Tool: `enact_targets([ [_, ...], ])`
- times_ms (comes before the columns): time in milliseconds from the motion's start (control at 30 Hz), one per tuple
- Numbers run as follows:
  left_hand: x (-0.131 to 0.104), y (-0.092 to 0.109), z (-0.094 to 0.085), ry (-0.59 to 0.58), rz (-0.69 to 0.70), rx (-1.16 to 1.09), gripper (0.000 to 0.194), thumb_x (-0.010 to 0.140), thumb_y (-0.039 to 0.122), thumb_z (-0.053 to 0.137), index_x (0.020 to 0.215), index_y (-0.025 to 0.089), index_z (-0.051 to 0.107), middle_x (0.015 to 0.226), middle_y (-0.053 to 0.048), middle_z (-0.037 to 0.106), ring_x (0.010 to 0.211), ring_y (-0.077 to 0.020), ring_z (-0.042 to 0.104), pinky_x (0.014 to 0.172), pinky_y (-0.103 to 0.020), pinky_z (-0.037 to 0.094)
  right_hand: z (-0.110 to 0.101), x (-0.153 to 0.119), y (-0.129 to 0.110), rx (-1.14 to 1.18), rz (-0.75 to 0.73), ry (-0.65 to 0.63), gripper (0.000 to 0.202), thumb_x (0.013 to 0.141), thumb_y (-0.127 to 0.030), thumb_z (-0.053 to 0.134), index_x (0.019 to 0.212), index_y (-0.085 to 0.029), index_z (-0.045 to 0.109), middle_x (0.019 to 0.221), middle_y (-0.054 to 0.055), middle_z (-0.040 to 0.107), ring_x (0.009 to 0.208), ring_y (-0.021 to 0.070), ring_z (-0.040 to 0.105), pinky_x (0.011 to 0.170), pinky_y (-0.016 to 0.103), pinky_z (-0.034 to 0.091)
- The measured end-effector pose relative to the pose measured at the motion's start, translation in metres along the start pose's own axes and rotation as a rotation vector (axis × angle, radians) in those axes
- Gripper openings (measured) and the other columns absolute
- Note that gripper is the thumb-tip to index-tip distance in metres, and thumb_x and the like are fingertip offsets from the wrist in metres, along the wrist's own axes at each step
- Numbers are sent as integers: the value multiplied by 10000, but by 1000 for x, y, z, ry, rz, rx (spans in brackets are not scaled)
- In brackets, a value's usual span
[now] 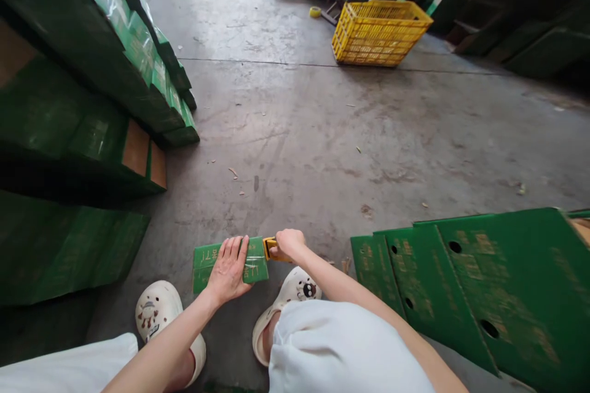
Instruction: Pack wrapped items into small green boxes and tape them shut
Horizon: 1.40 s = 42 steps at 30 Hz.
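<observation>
Head view | right hand (290, 245): fingers closed around yellow tool (268, 248), positioned at right end of green box (256, 258) | left hand (229, 267): flat, fingers extended, on top of green box | yellow crate (381, 34): beyond green box, rightward, well apart.

Pale light washes the far floor (230, 18) and glares on the taped boxes (139, 43) at left, while the upper-right stacks (530, 18) lie in blurred shadow.
</observation>
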<state>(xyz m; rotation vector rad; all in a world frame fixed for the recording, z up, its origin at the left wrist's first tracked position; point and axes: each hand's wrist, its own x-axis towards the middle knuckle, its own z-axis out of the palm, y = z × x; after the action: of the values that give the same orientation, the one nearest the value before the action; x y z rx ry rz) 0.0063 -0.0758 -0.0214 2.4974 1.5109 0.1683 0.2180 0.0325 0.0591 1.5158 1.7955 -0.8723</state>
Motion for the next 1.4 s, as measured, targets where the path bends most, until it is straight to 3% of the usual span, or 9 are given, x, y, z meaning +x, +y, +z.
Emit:
enact_targets([
  [133, -4, -15, -16, -128, 32, 9, 1262, 626, 533, 818, 1671, 222, 183, 1678, -198, 277, 1531, -439, 250, 1254, -593, 91, -4, -14, 22, -1, 37, 55, 390, 957, -438, 706, 1196, -129, 717, 1229, 170, 724, 1128, 293, 700, 946, 429, 568],
  [267, -11, -28, -34, -215, -64, 16, 1166, 617, 344, 820, 1647, 342, 274, 1603, -176, 386, 1468, -426, 347, 1218, -575, 157, -18, -32, 49, 45, 56, 160, 450, 908, -530, 686, 1109, -139, 784, 1120, 222, 776, 1096, 336, 735, 835, 335, 544],
  [500, 8, 26, -24, 6, -890, -193, 1058, 773, 531, 730, 1656, 261, 214, 1524, -227, 415, 1372, -444, 443, 1083, -598, 359, -42, -50, 56, 369, -49, 284, 583, 876, -727, 590, 805, -166, 727, 769, 123, 773, 737, 229, 735, 574, 238, 443],
  [633, 19, 22, -35, 135, -974, -458, 928, 820, 513, 712, 1621, 276, 308, 1609, -205, 345, 1430, -445, 417, 1102, -604, 379, -45, -47, 49, 722, -309, 61, 602, 833, -770, 605, 729, -178, 630, 594, 35, 682, 529, 163, 634, 482, 217, 420],
  [767, 15, -6, -58, 319, -1018, -1044, 585, 893, 531, 668, 1367, 192, 615, 1376, -175, 611, 1194, -309, 649, 988, -431, 532, -39, -41, 42, 753, -447, -66, 604, 780, -771, 664, 701, -175, 605, 560, -11, 618, 486, 119, 561, 447, 194, 384],
  [900, 13, -9, -69, 25, -1095, -1927, 468, 858, 577, 761, 1028, 144, 708, 1011, -127, 743, 829, -182, 727, 730, -285, 591, -34, -35, 37, 783, -500, -193, 591, 768, -759, 687, 732, -174, 619, 592, -20, 614, 463, 107, 538, 441, 203, 410],
  [1000, 16, -4, -70, -58, -1066, -2172, 345, 798, 402, 873, 955, 149, 700, 900, -71, 747, 725, -137, 705, 678, -242, 582, -34, -33, 35, 772, -508, -264, 594, 761, -763, 697, 750, -175, 618, 614, -16, 621, 480, 119, 562, 450, 212, 439],
  [1133, 20, -2, -67, -17, -1019, -2134, 401, 636, 324, 969, 892, 157, 711, 763, -5, 710, 632, -113, 657, 605, -223, 545, -34, -33, 31, 738, -517, -272, 603, 759, -772, 690, 730, -177, 597, 612, -14, 614, 487, 108, 538, 439, 200, 392],
  [1400, 17, -22, -57, 329, -910, -1585, 505, 614, 607, 872, 771, 138, 768, 650, -2, 671, 568, -113, 547, 548, -229, 399, -33, -47, 16, 679, -411, -238, 629, 756, -814, 640, 757, -187, 595, 612, -20, 605, 520, 119, 538, 470, 210, 358],
])
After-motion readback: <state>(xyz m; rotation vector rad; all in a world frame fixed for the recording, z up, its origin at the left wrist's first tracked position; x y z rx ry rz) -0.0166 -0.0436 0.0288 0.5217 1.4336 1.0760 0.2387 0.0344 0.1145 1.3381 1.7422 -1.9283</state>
